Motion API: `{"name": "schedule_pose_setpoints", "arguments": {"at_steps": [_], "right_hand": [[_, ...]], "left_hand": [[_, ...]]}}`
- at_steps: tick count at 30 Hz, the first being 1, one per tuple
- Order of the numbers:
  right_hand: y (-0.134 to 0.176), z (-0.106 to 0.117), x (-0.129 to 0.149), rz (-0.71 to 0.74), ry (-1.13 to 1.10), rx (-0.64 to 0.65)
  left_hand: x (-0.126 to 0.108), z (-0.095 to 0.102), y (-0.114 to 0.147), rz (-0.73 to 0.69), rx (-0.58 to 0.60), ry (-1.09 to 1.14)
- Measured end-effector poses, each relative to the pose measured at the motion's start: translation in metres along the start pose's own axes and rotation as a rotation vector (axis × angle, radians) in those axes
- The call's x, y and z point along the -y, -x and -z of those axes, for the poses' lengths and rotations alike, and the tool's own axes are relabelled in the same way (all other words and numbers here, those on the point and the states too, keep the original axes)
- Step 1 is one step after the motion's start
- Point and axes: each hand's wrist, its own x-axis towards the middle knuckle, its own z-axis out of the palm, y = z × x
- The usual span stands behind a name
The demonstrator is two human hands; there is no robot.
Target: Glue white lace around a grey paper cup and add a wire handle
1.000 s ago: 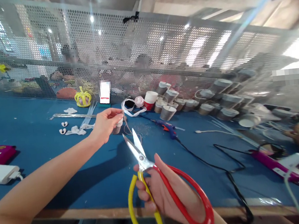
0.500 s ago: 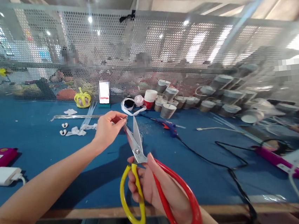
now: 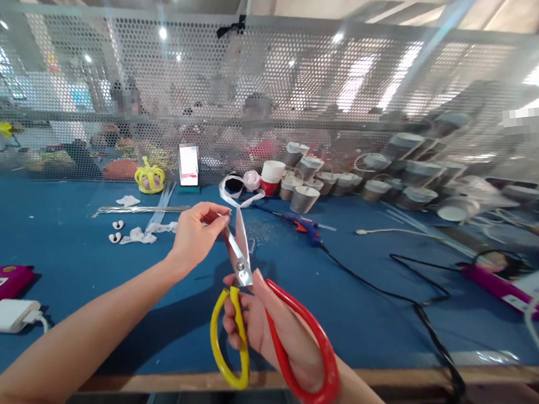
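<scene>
My right hand (image 3: 263, 329) is wrapped round a pair of scissors (image 3: 240, 265) with one yellow and one red handle. The blades point away from me and stand partly apart. Just at the left blade's tip, my left hand (image 3: 198, 231) is closed in a pinch; whatever sits between thumb and finger is too small to make out. Behind the blade tips lies a loop of white ribbon (image 3: 231, 196) beside a pink ribbon roll (image 3: 251, 180). A blue glue gun (image 3: 306, 226) rests on the table to the right of the scissors.
On the blue table (image 3: 357, 320), thin metal rods (image 3: 141, 208), white fabric scraps (image 3: 138, 235) and a yellow crown-shaped piece (image 3: 149, 176) lie left. A phone (image 3: 188, 165) stands before the mesh panel. Small buckets (image 3: 304, 198) and purple power strips (image 3: 511, 293) are right, with trailing cables.
The scissors and my right hand have shifted a little left, and the blades have closed slightly. My left hand keeps its pinch in nearly the same place.
</scene>
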Motion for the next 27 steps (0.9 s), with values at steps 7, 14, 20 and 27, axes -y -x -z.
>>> {"name": "schedule_pose_setpoints", "arguments": {"at_steps": [7,14,20,27], "right_hand": [[0.012,0.007,-0.004,-0.047,-0.004,-0.014],[0.012,0.002,-0.010,-0.128,-0.022,-0.001],[0.003,-0.002,-0.013,-0.021,-0.038,-0.004],[-0.010,-0.012,-0.010,0.074,-0.011,-0.052]], "left_hand": [[0.005,0.019,-0.021,-0.001,-0.166,-0.006],[0.011,0.012,-0.016,-0.066,-0.089,-0.061],[0.001,0.009,-0.004,-0.078,-0.039,-0.101],[-0.004,0.003,0.010,-0.122,0.030,-0.116]]}}
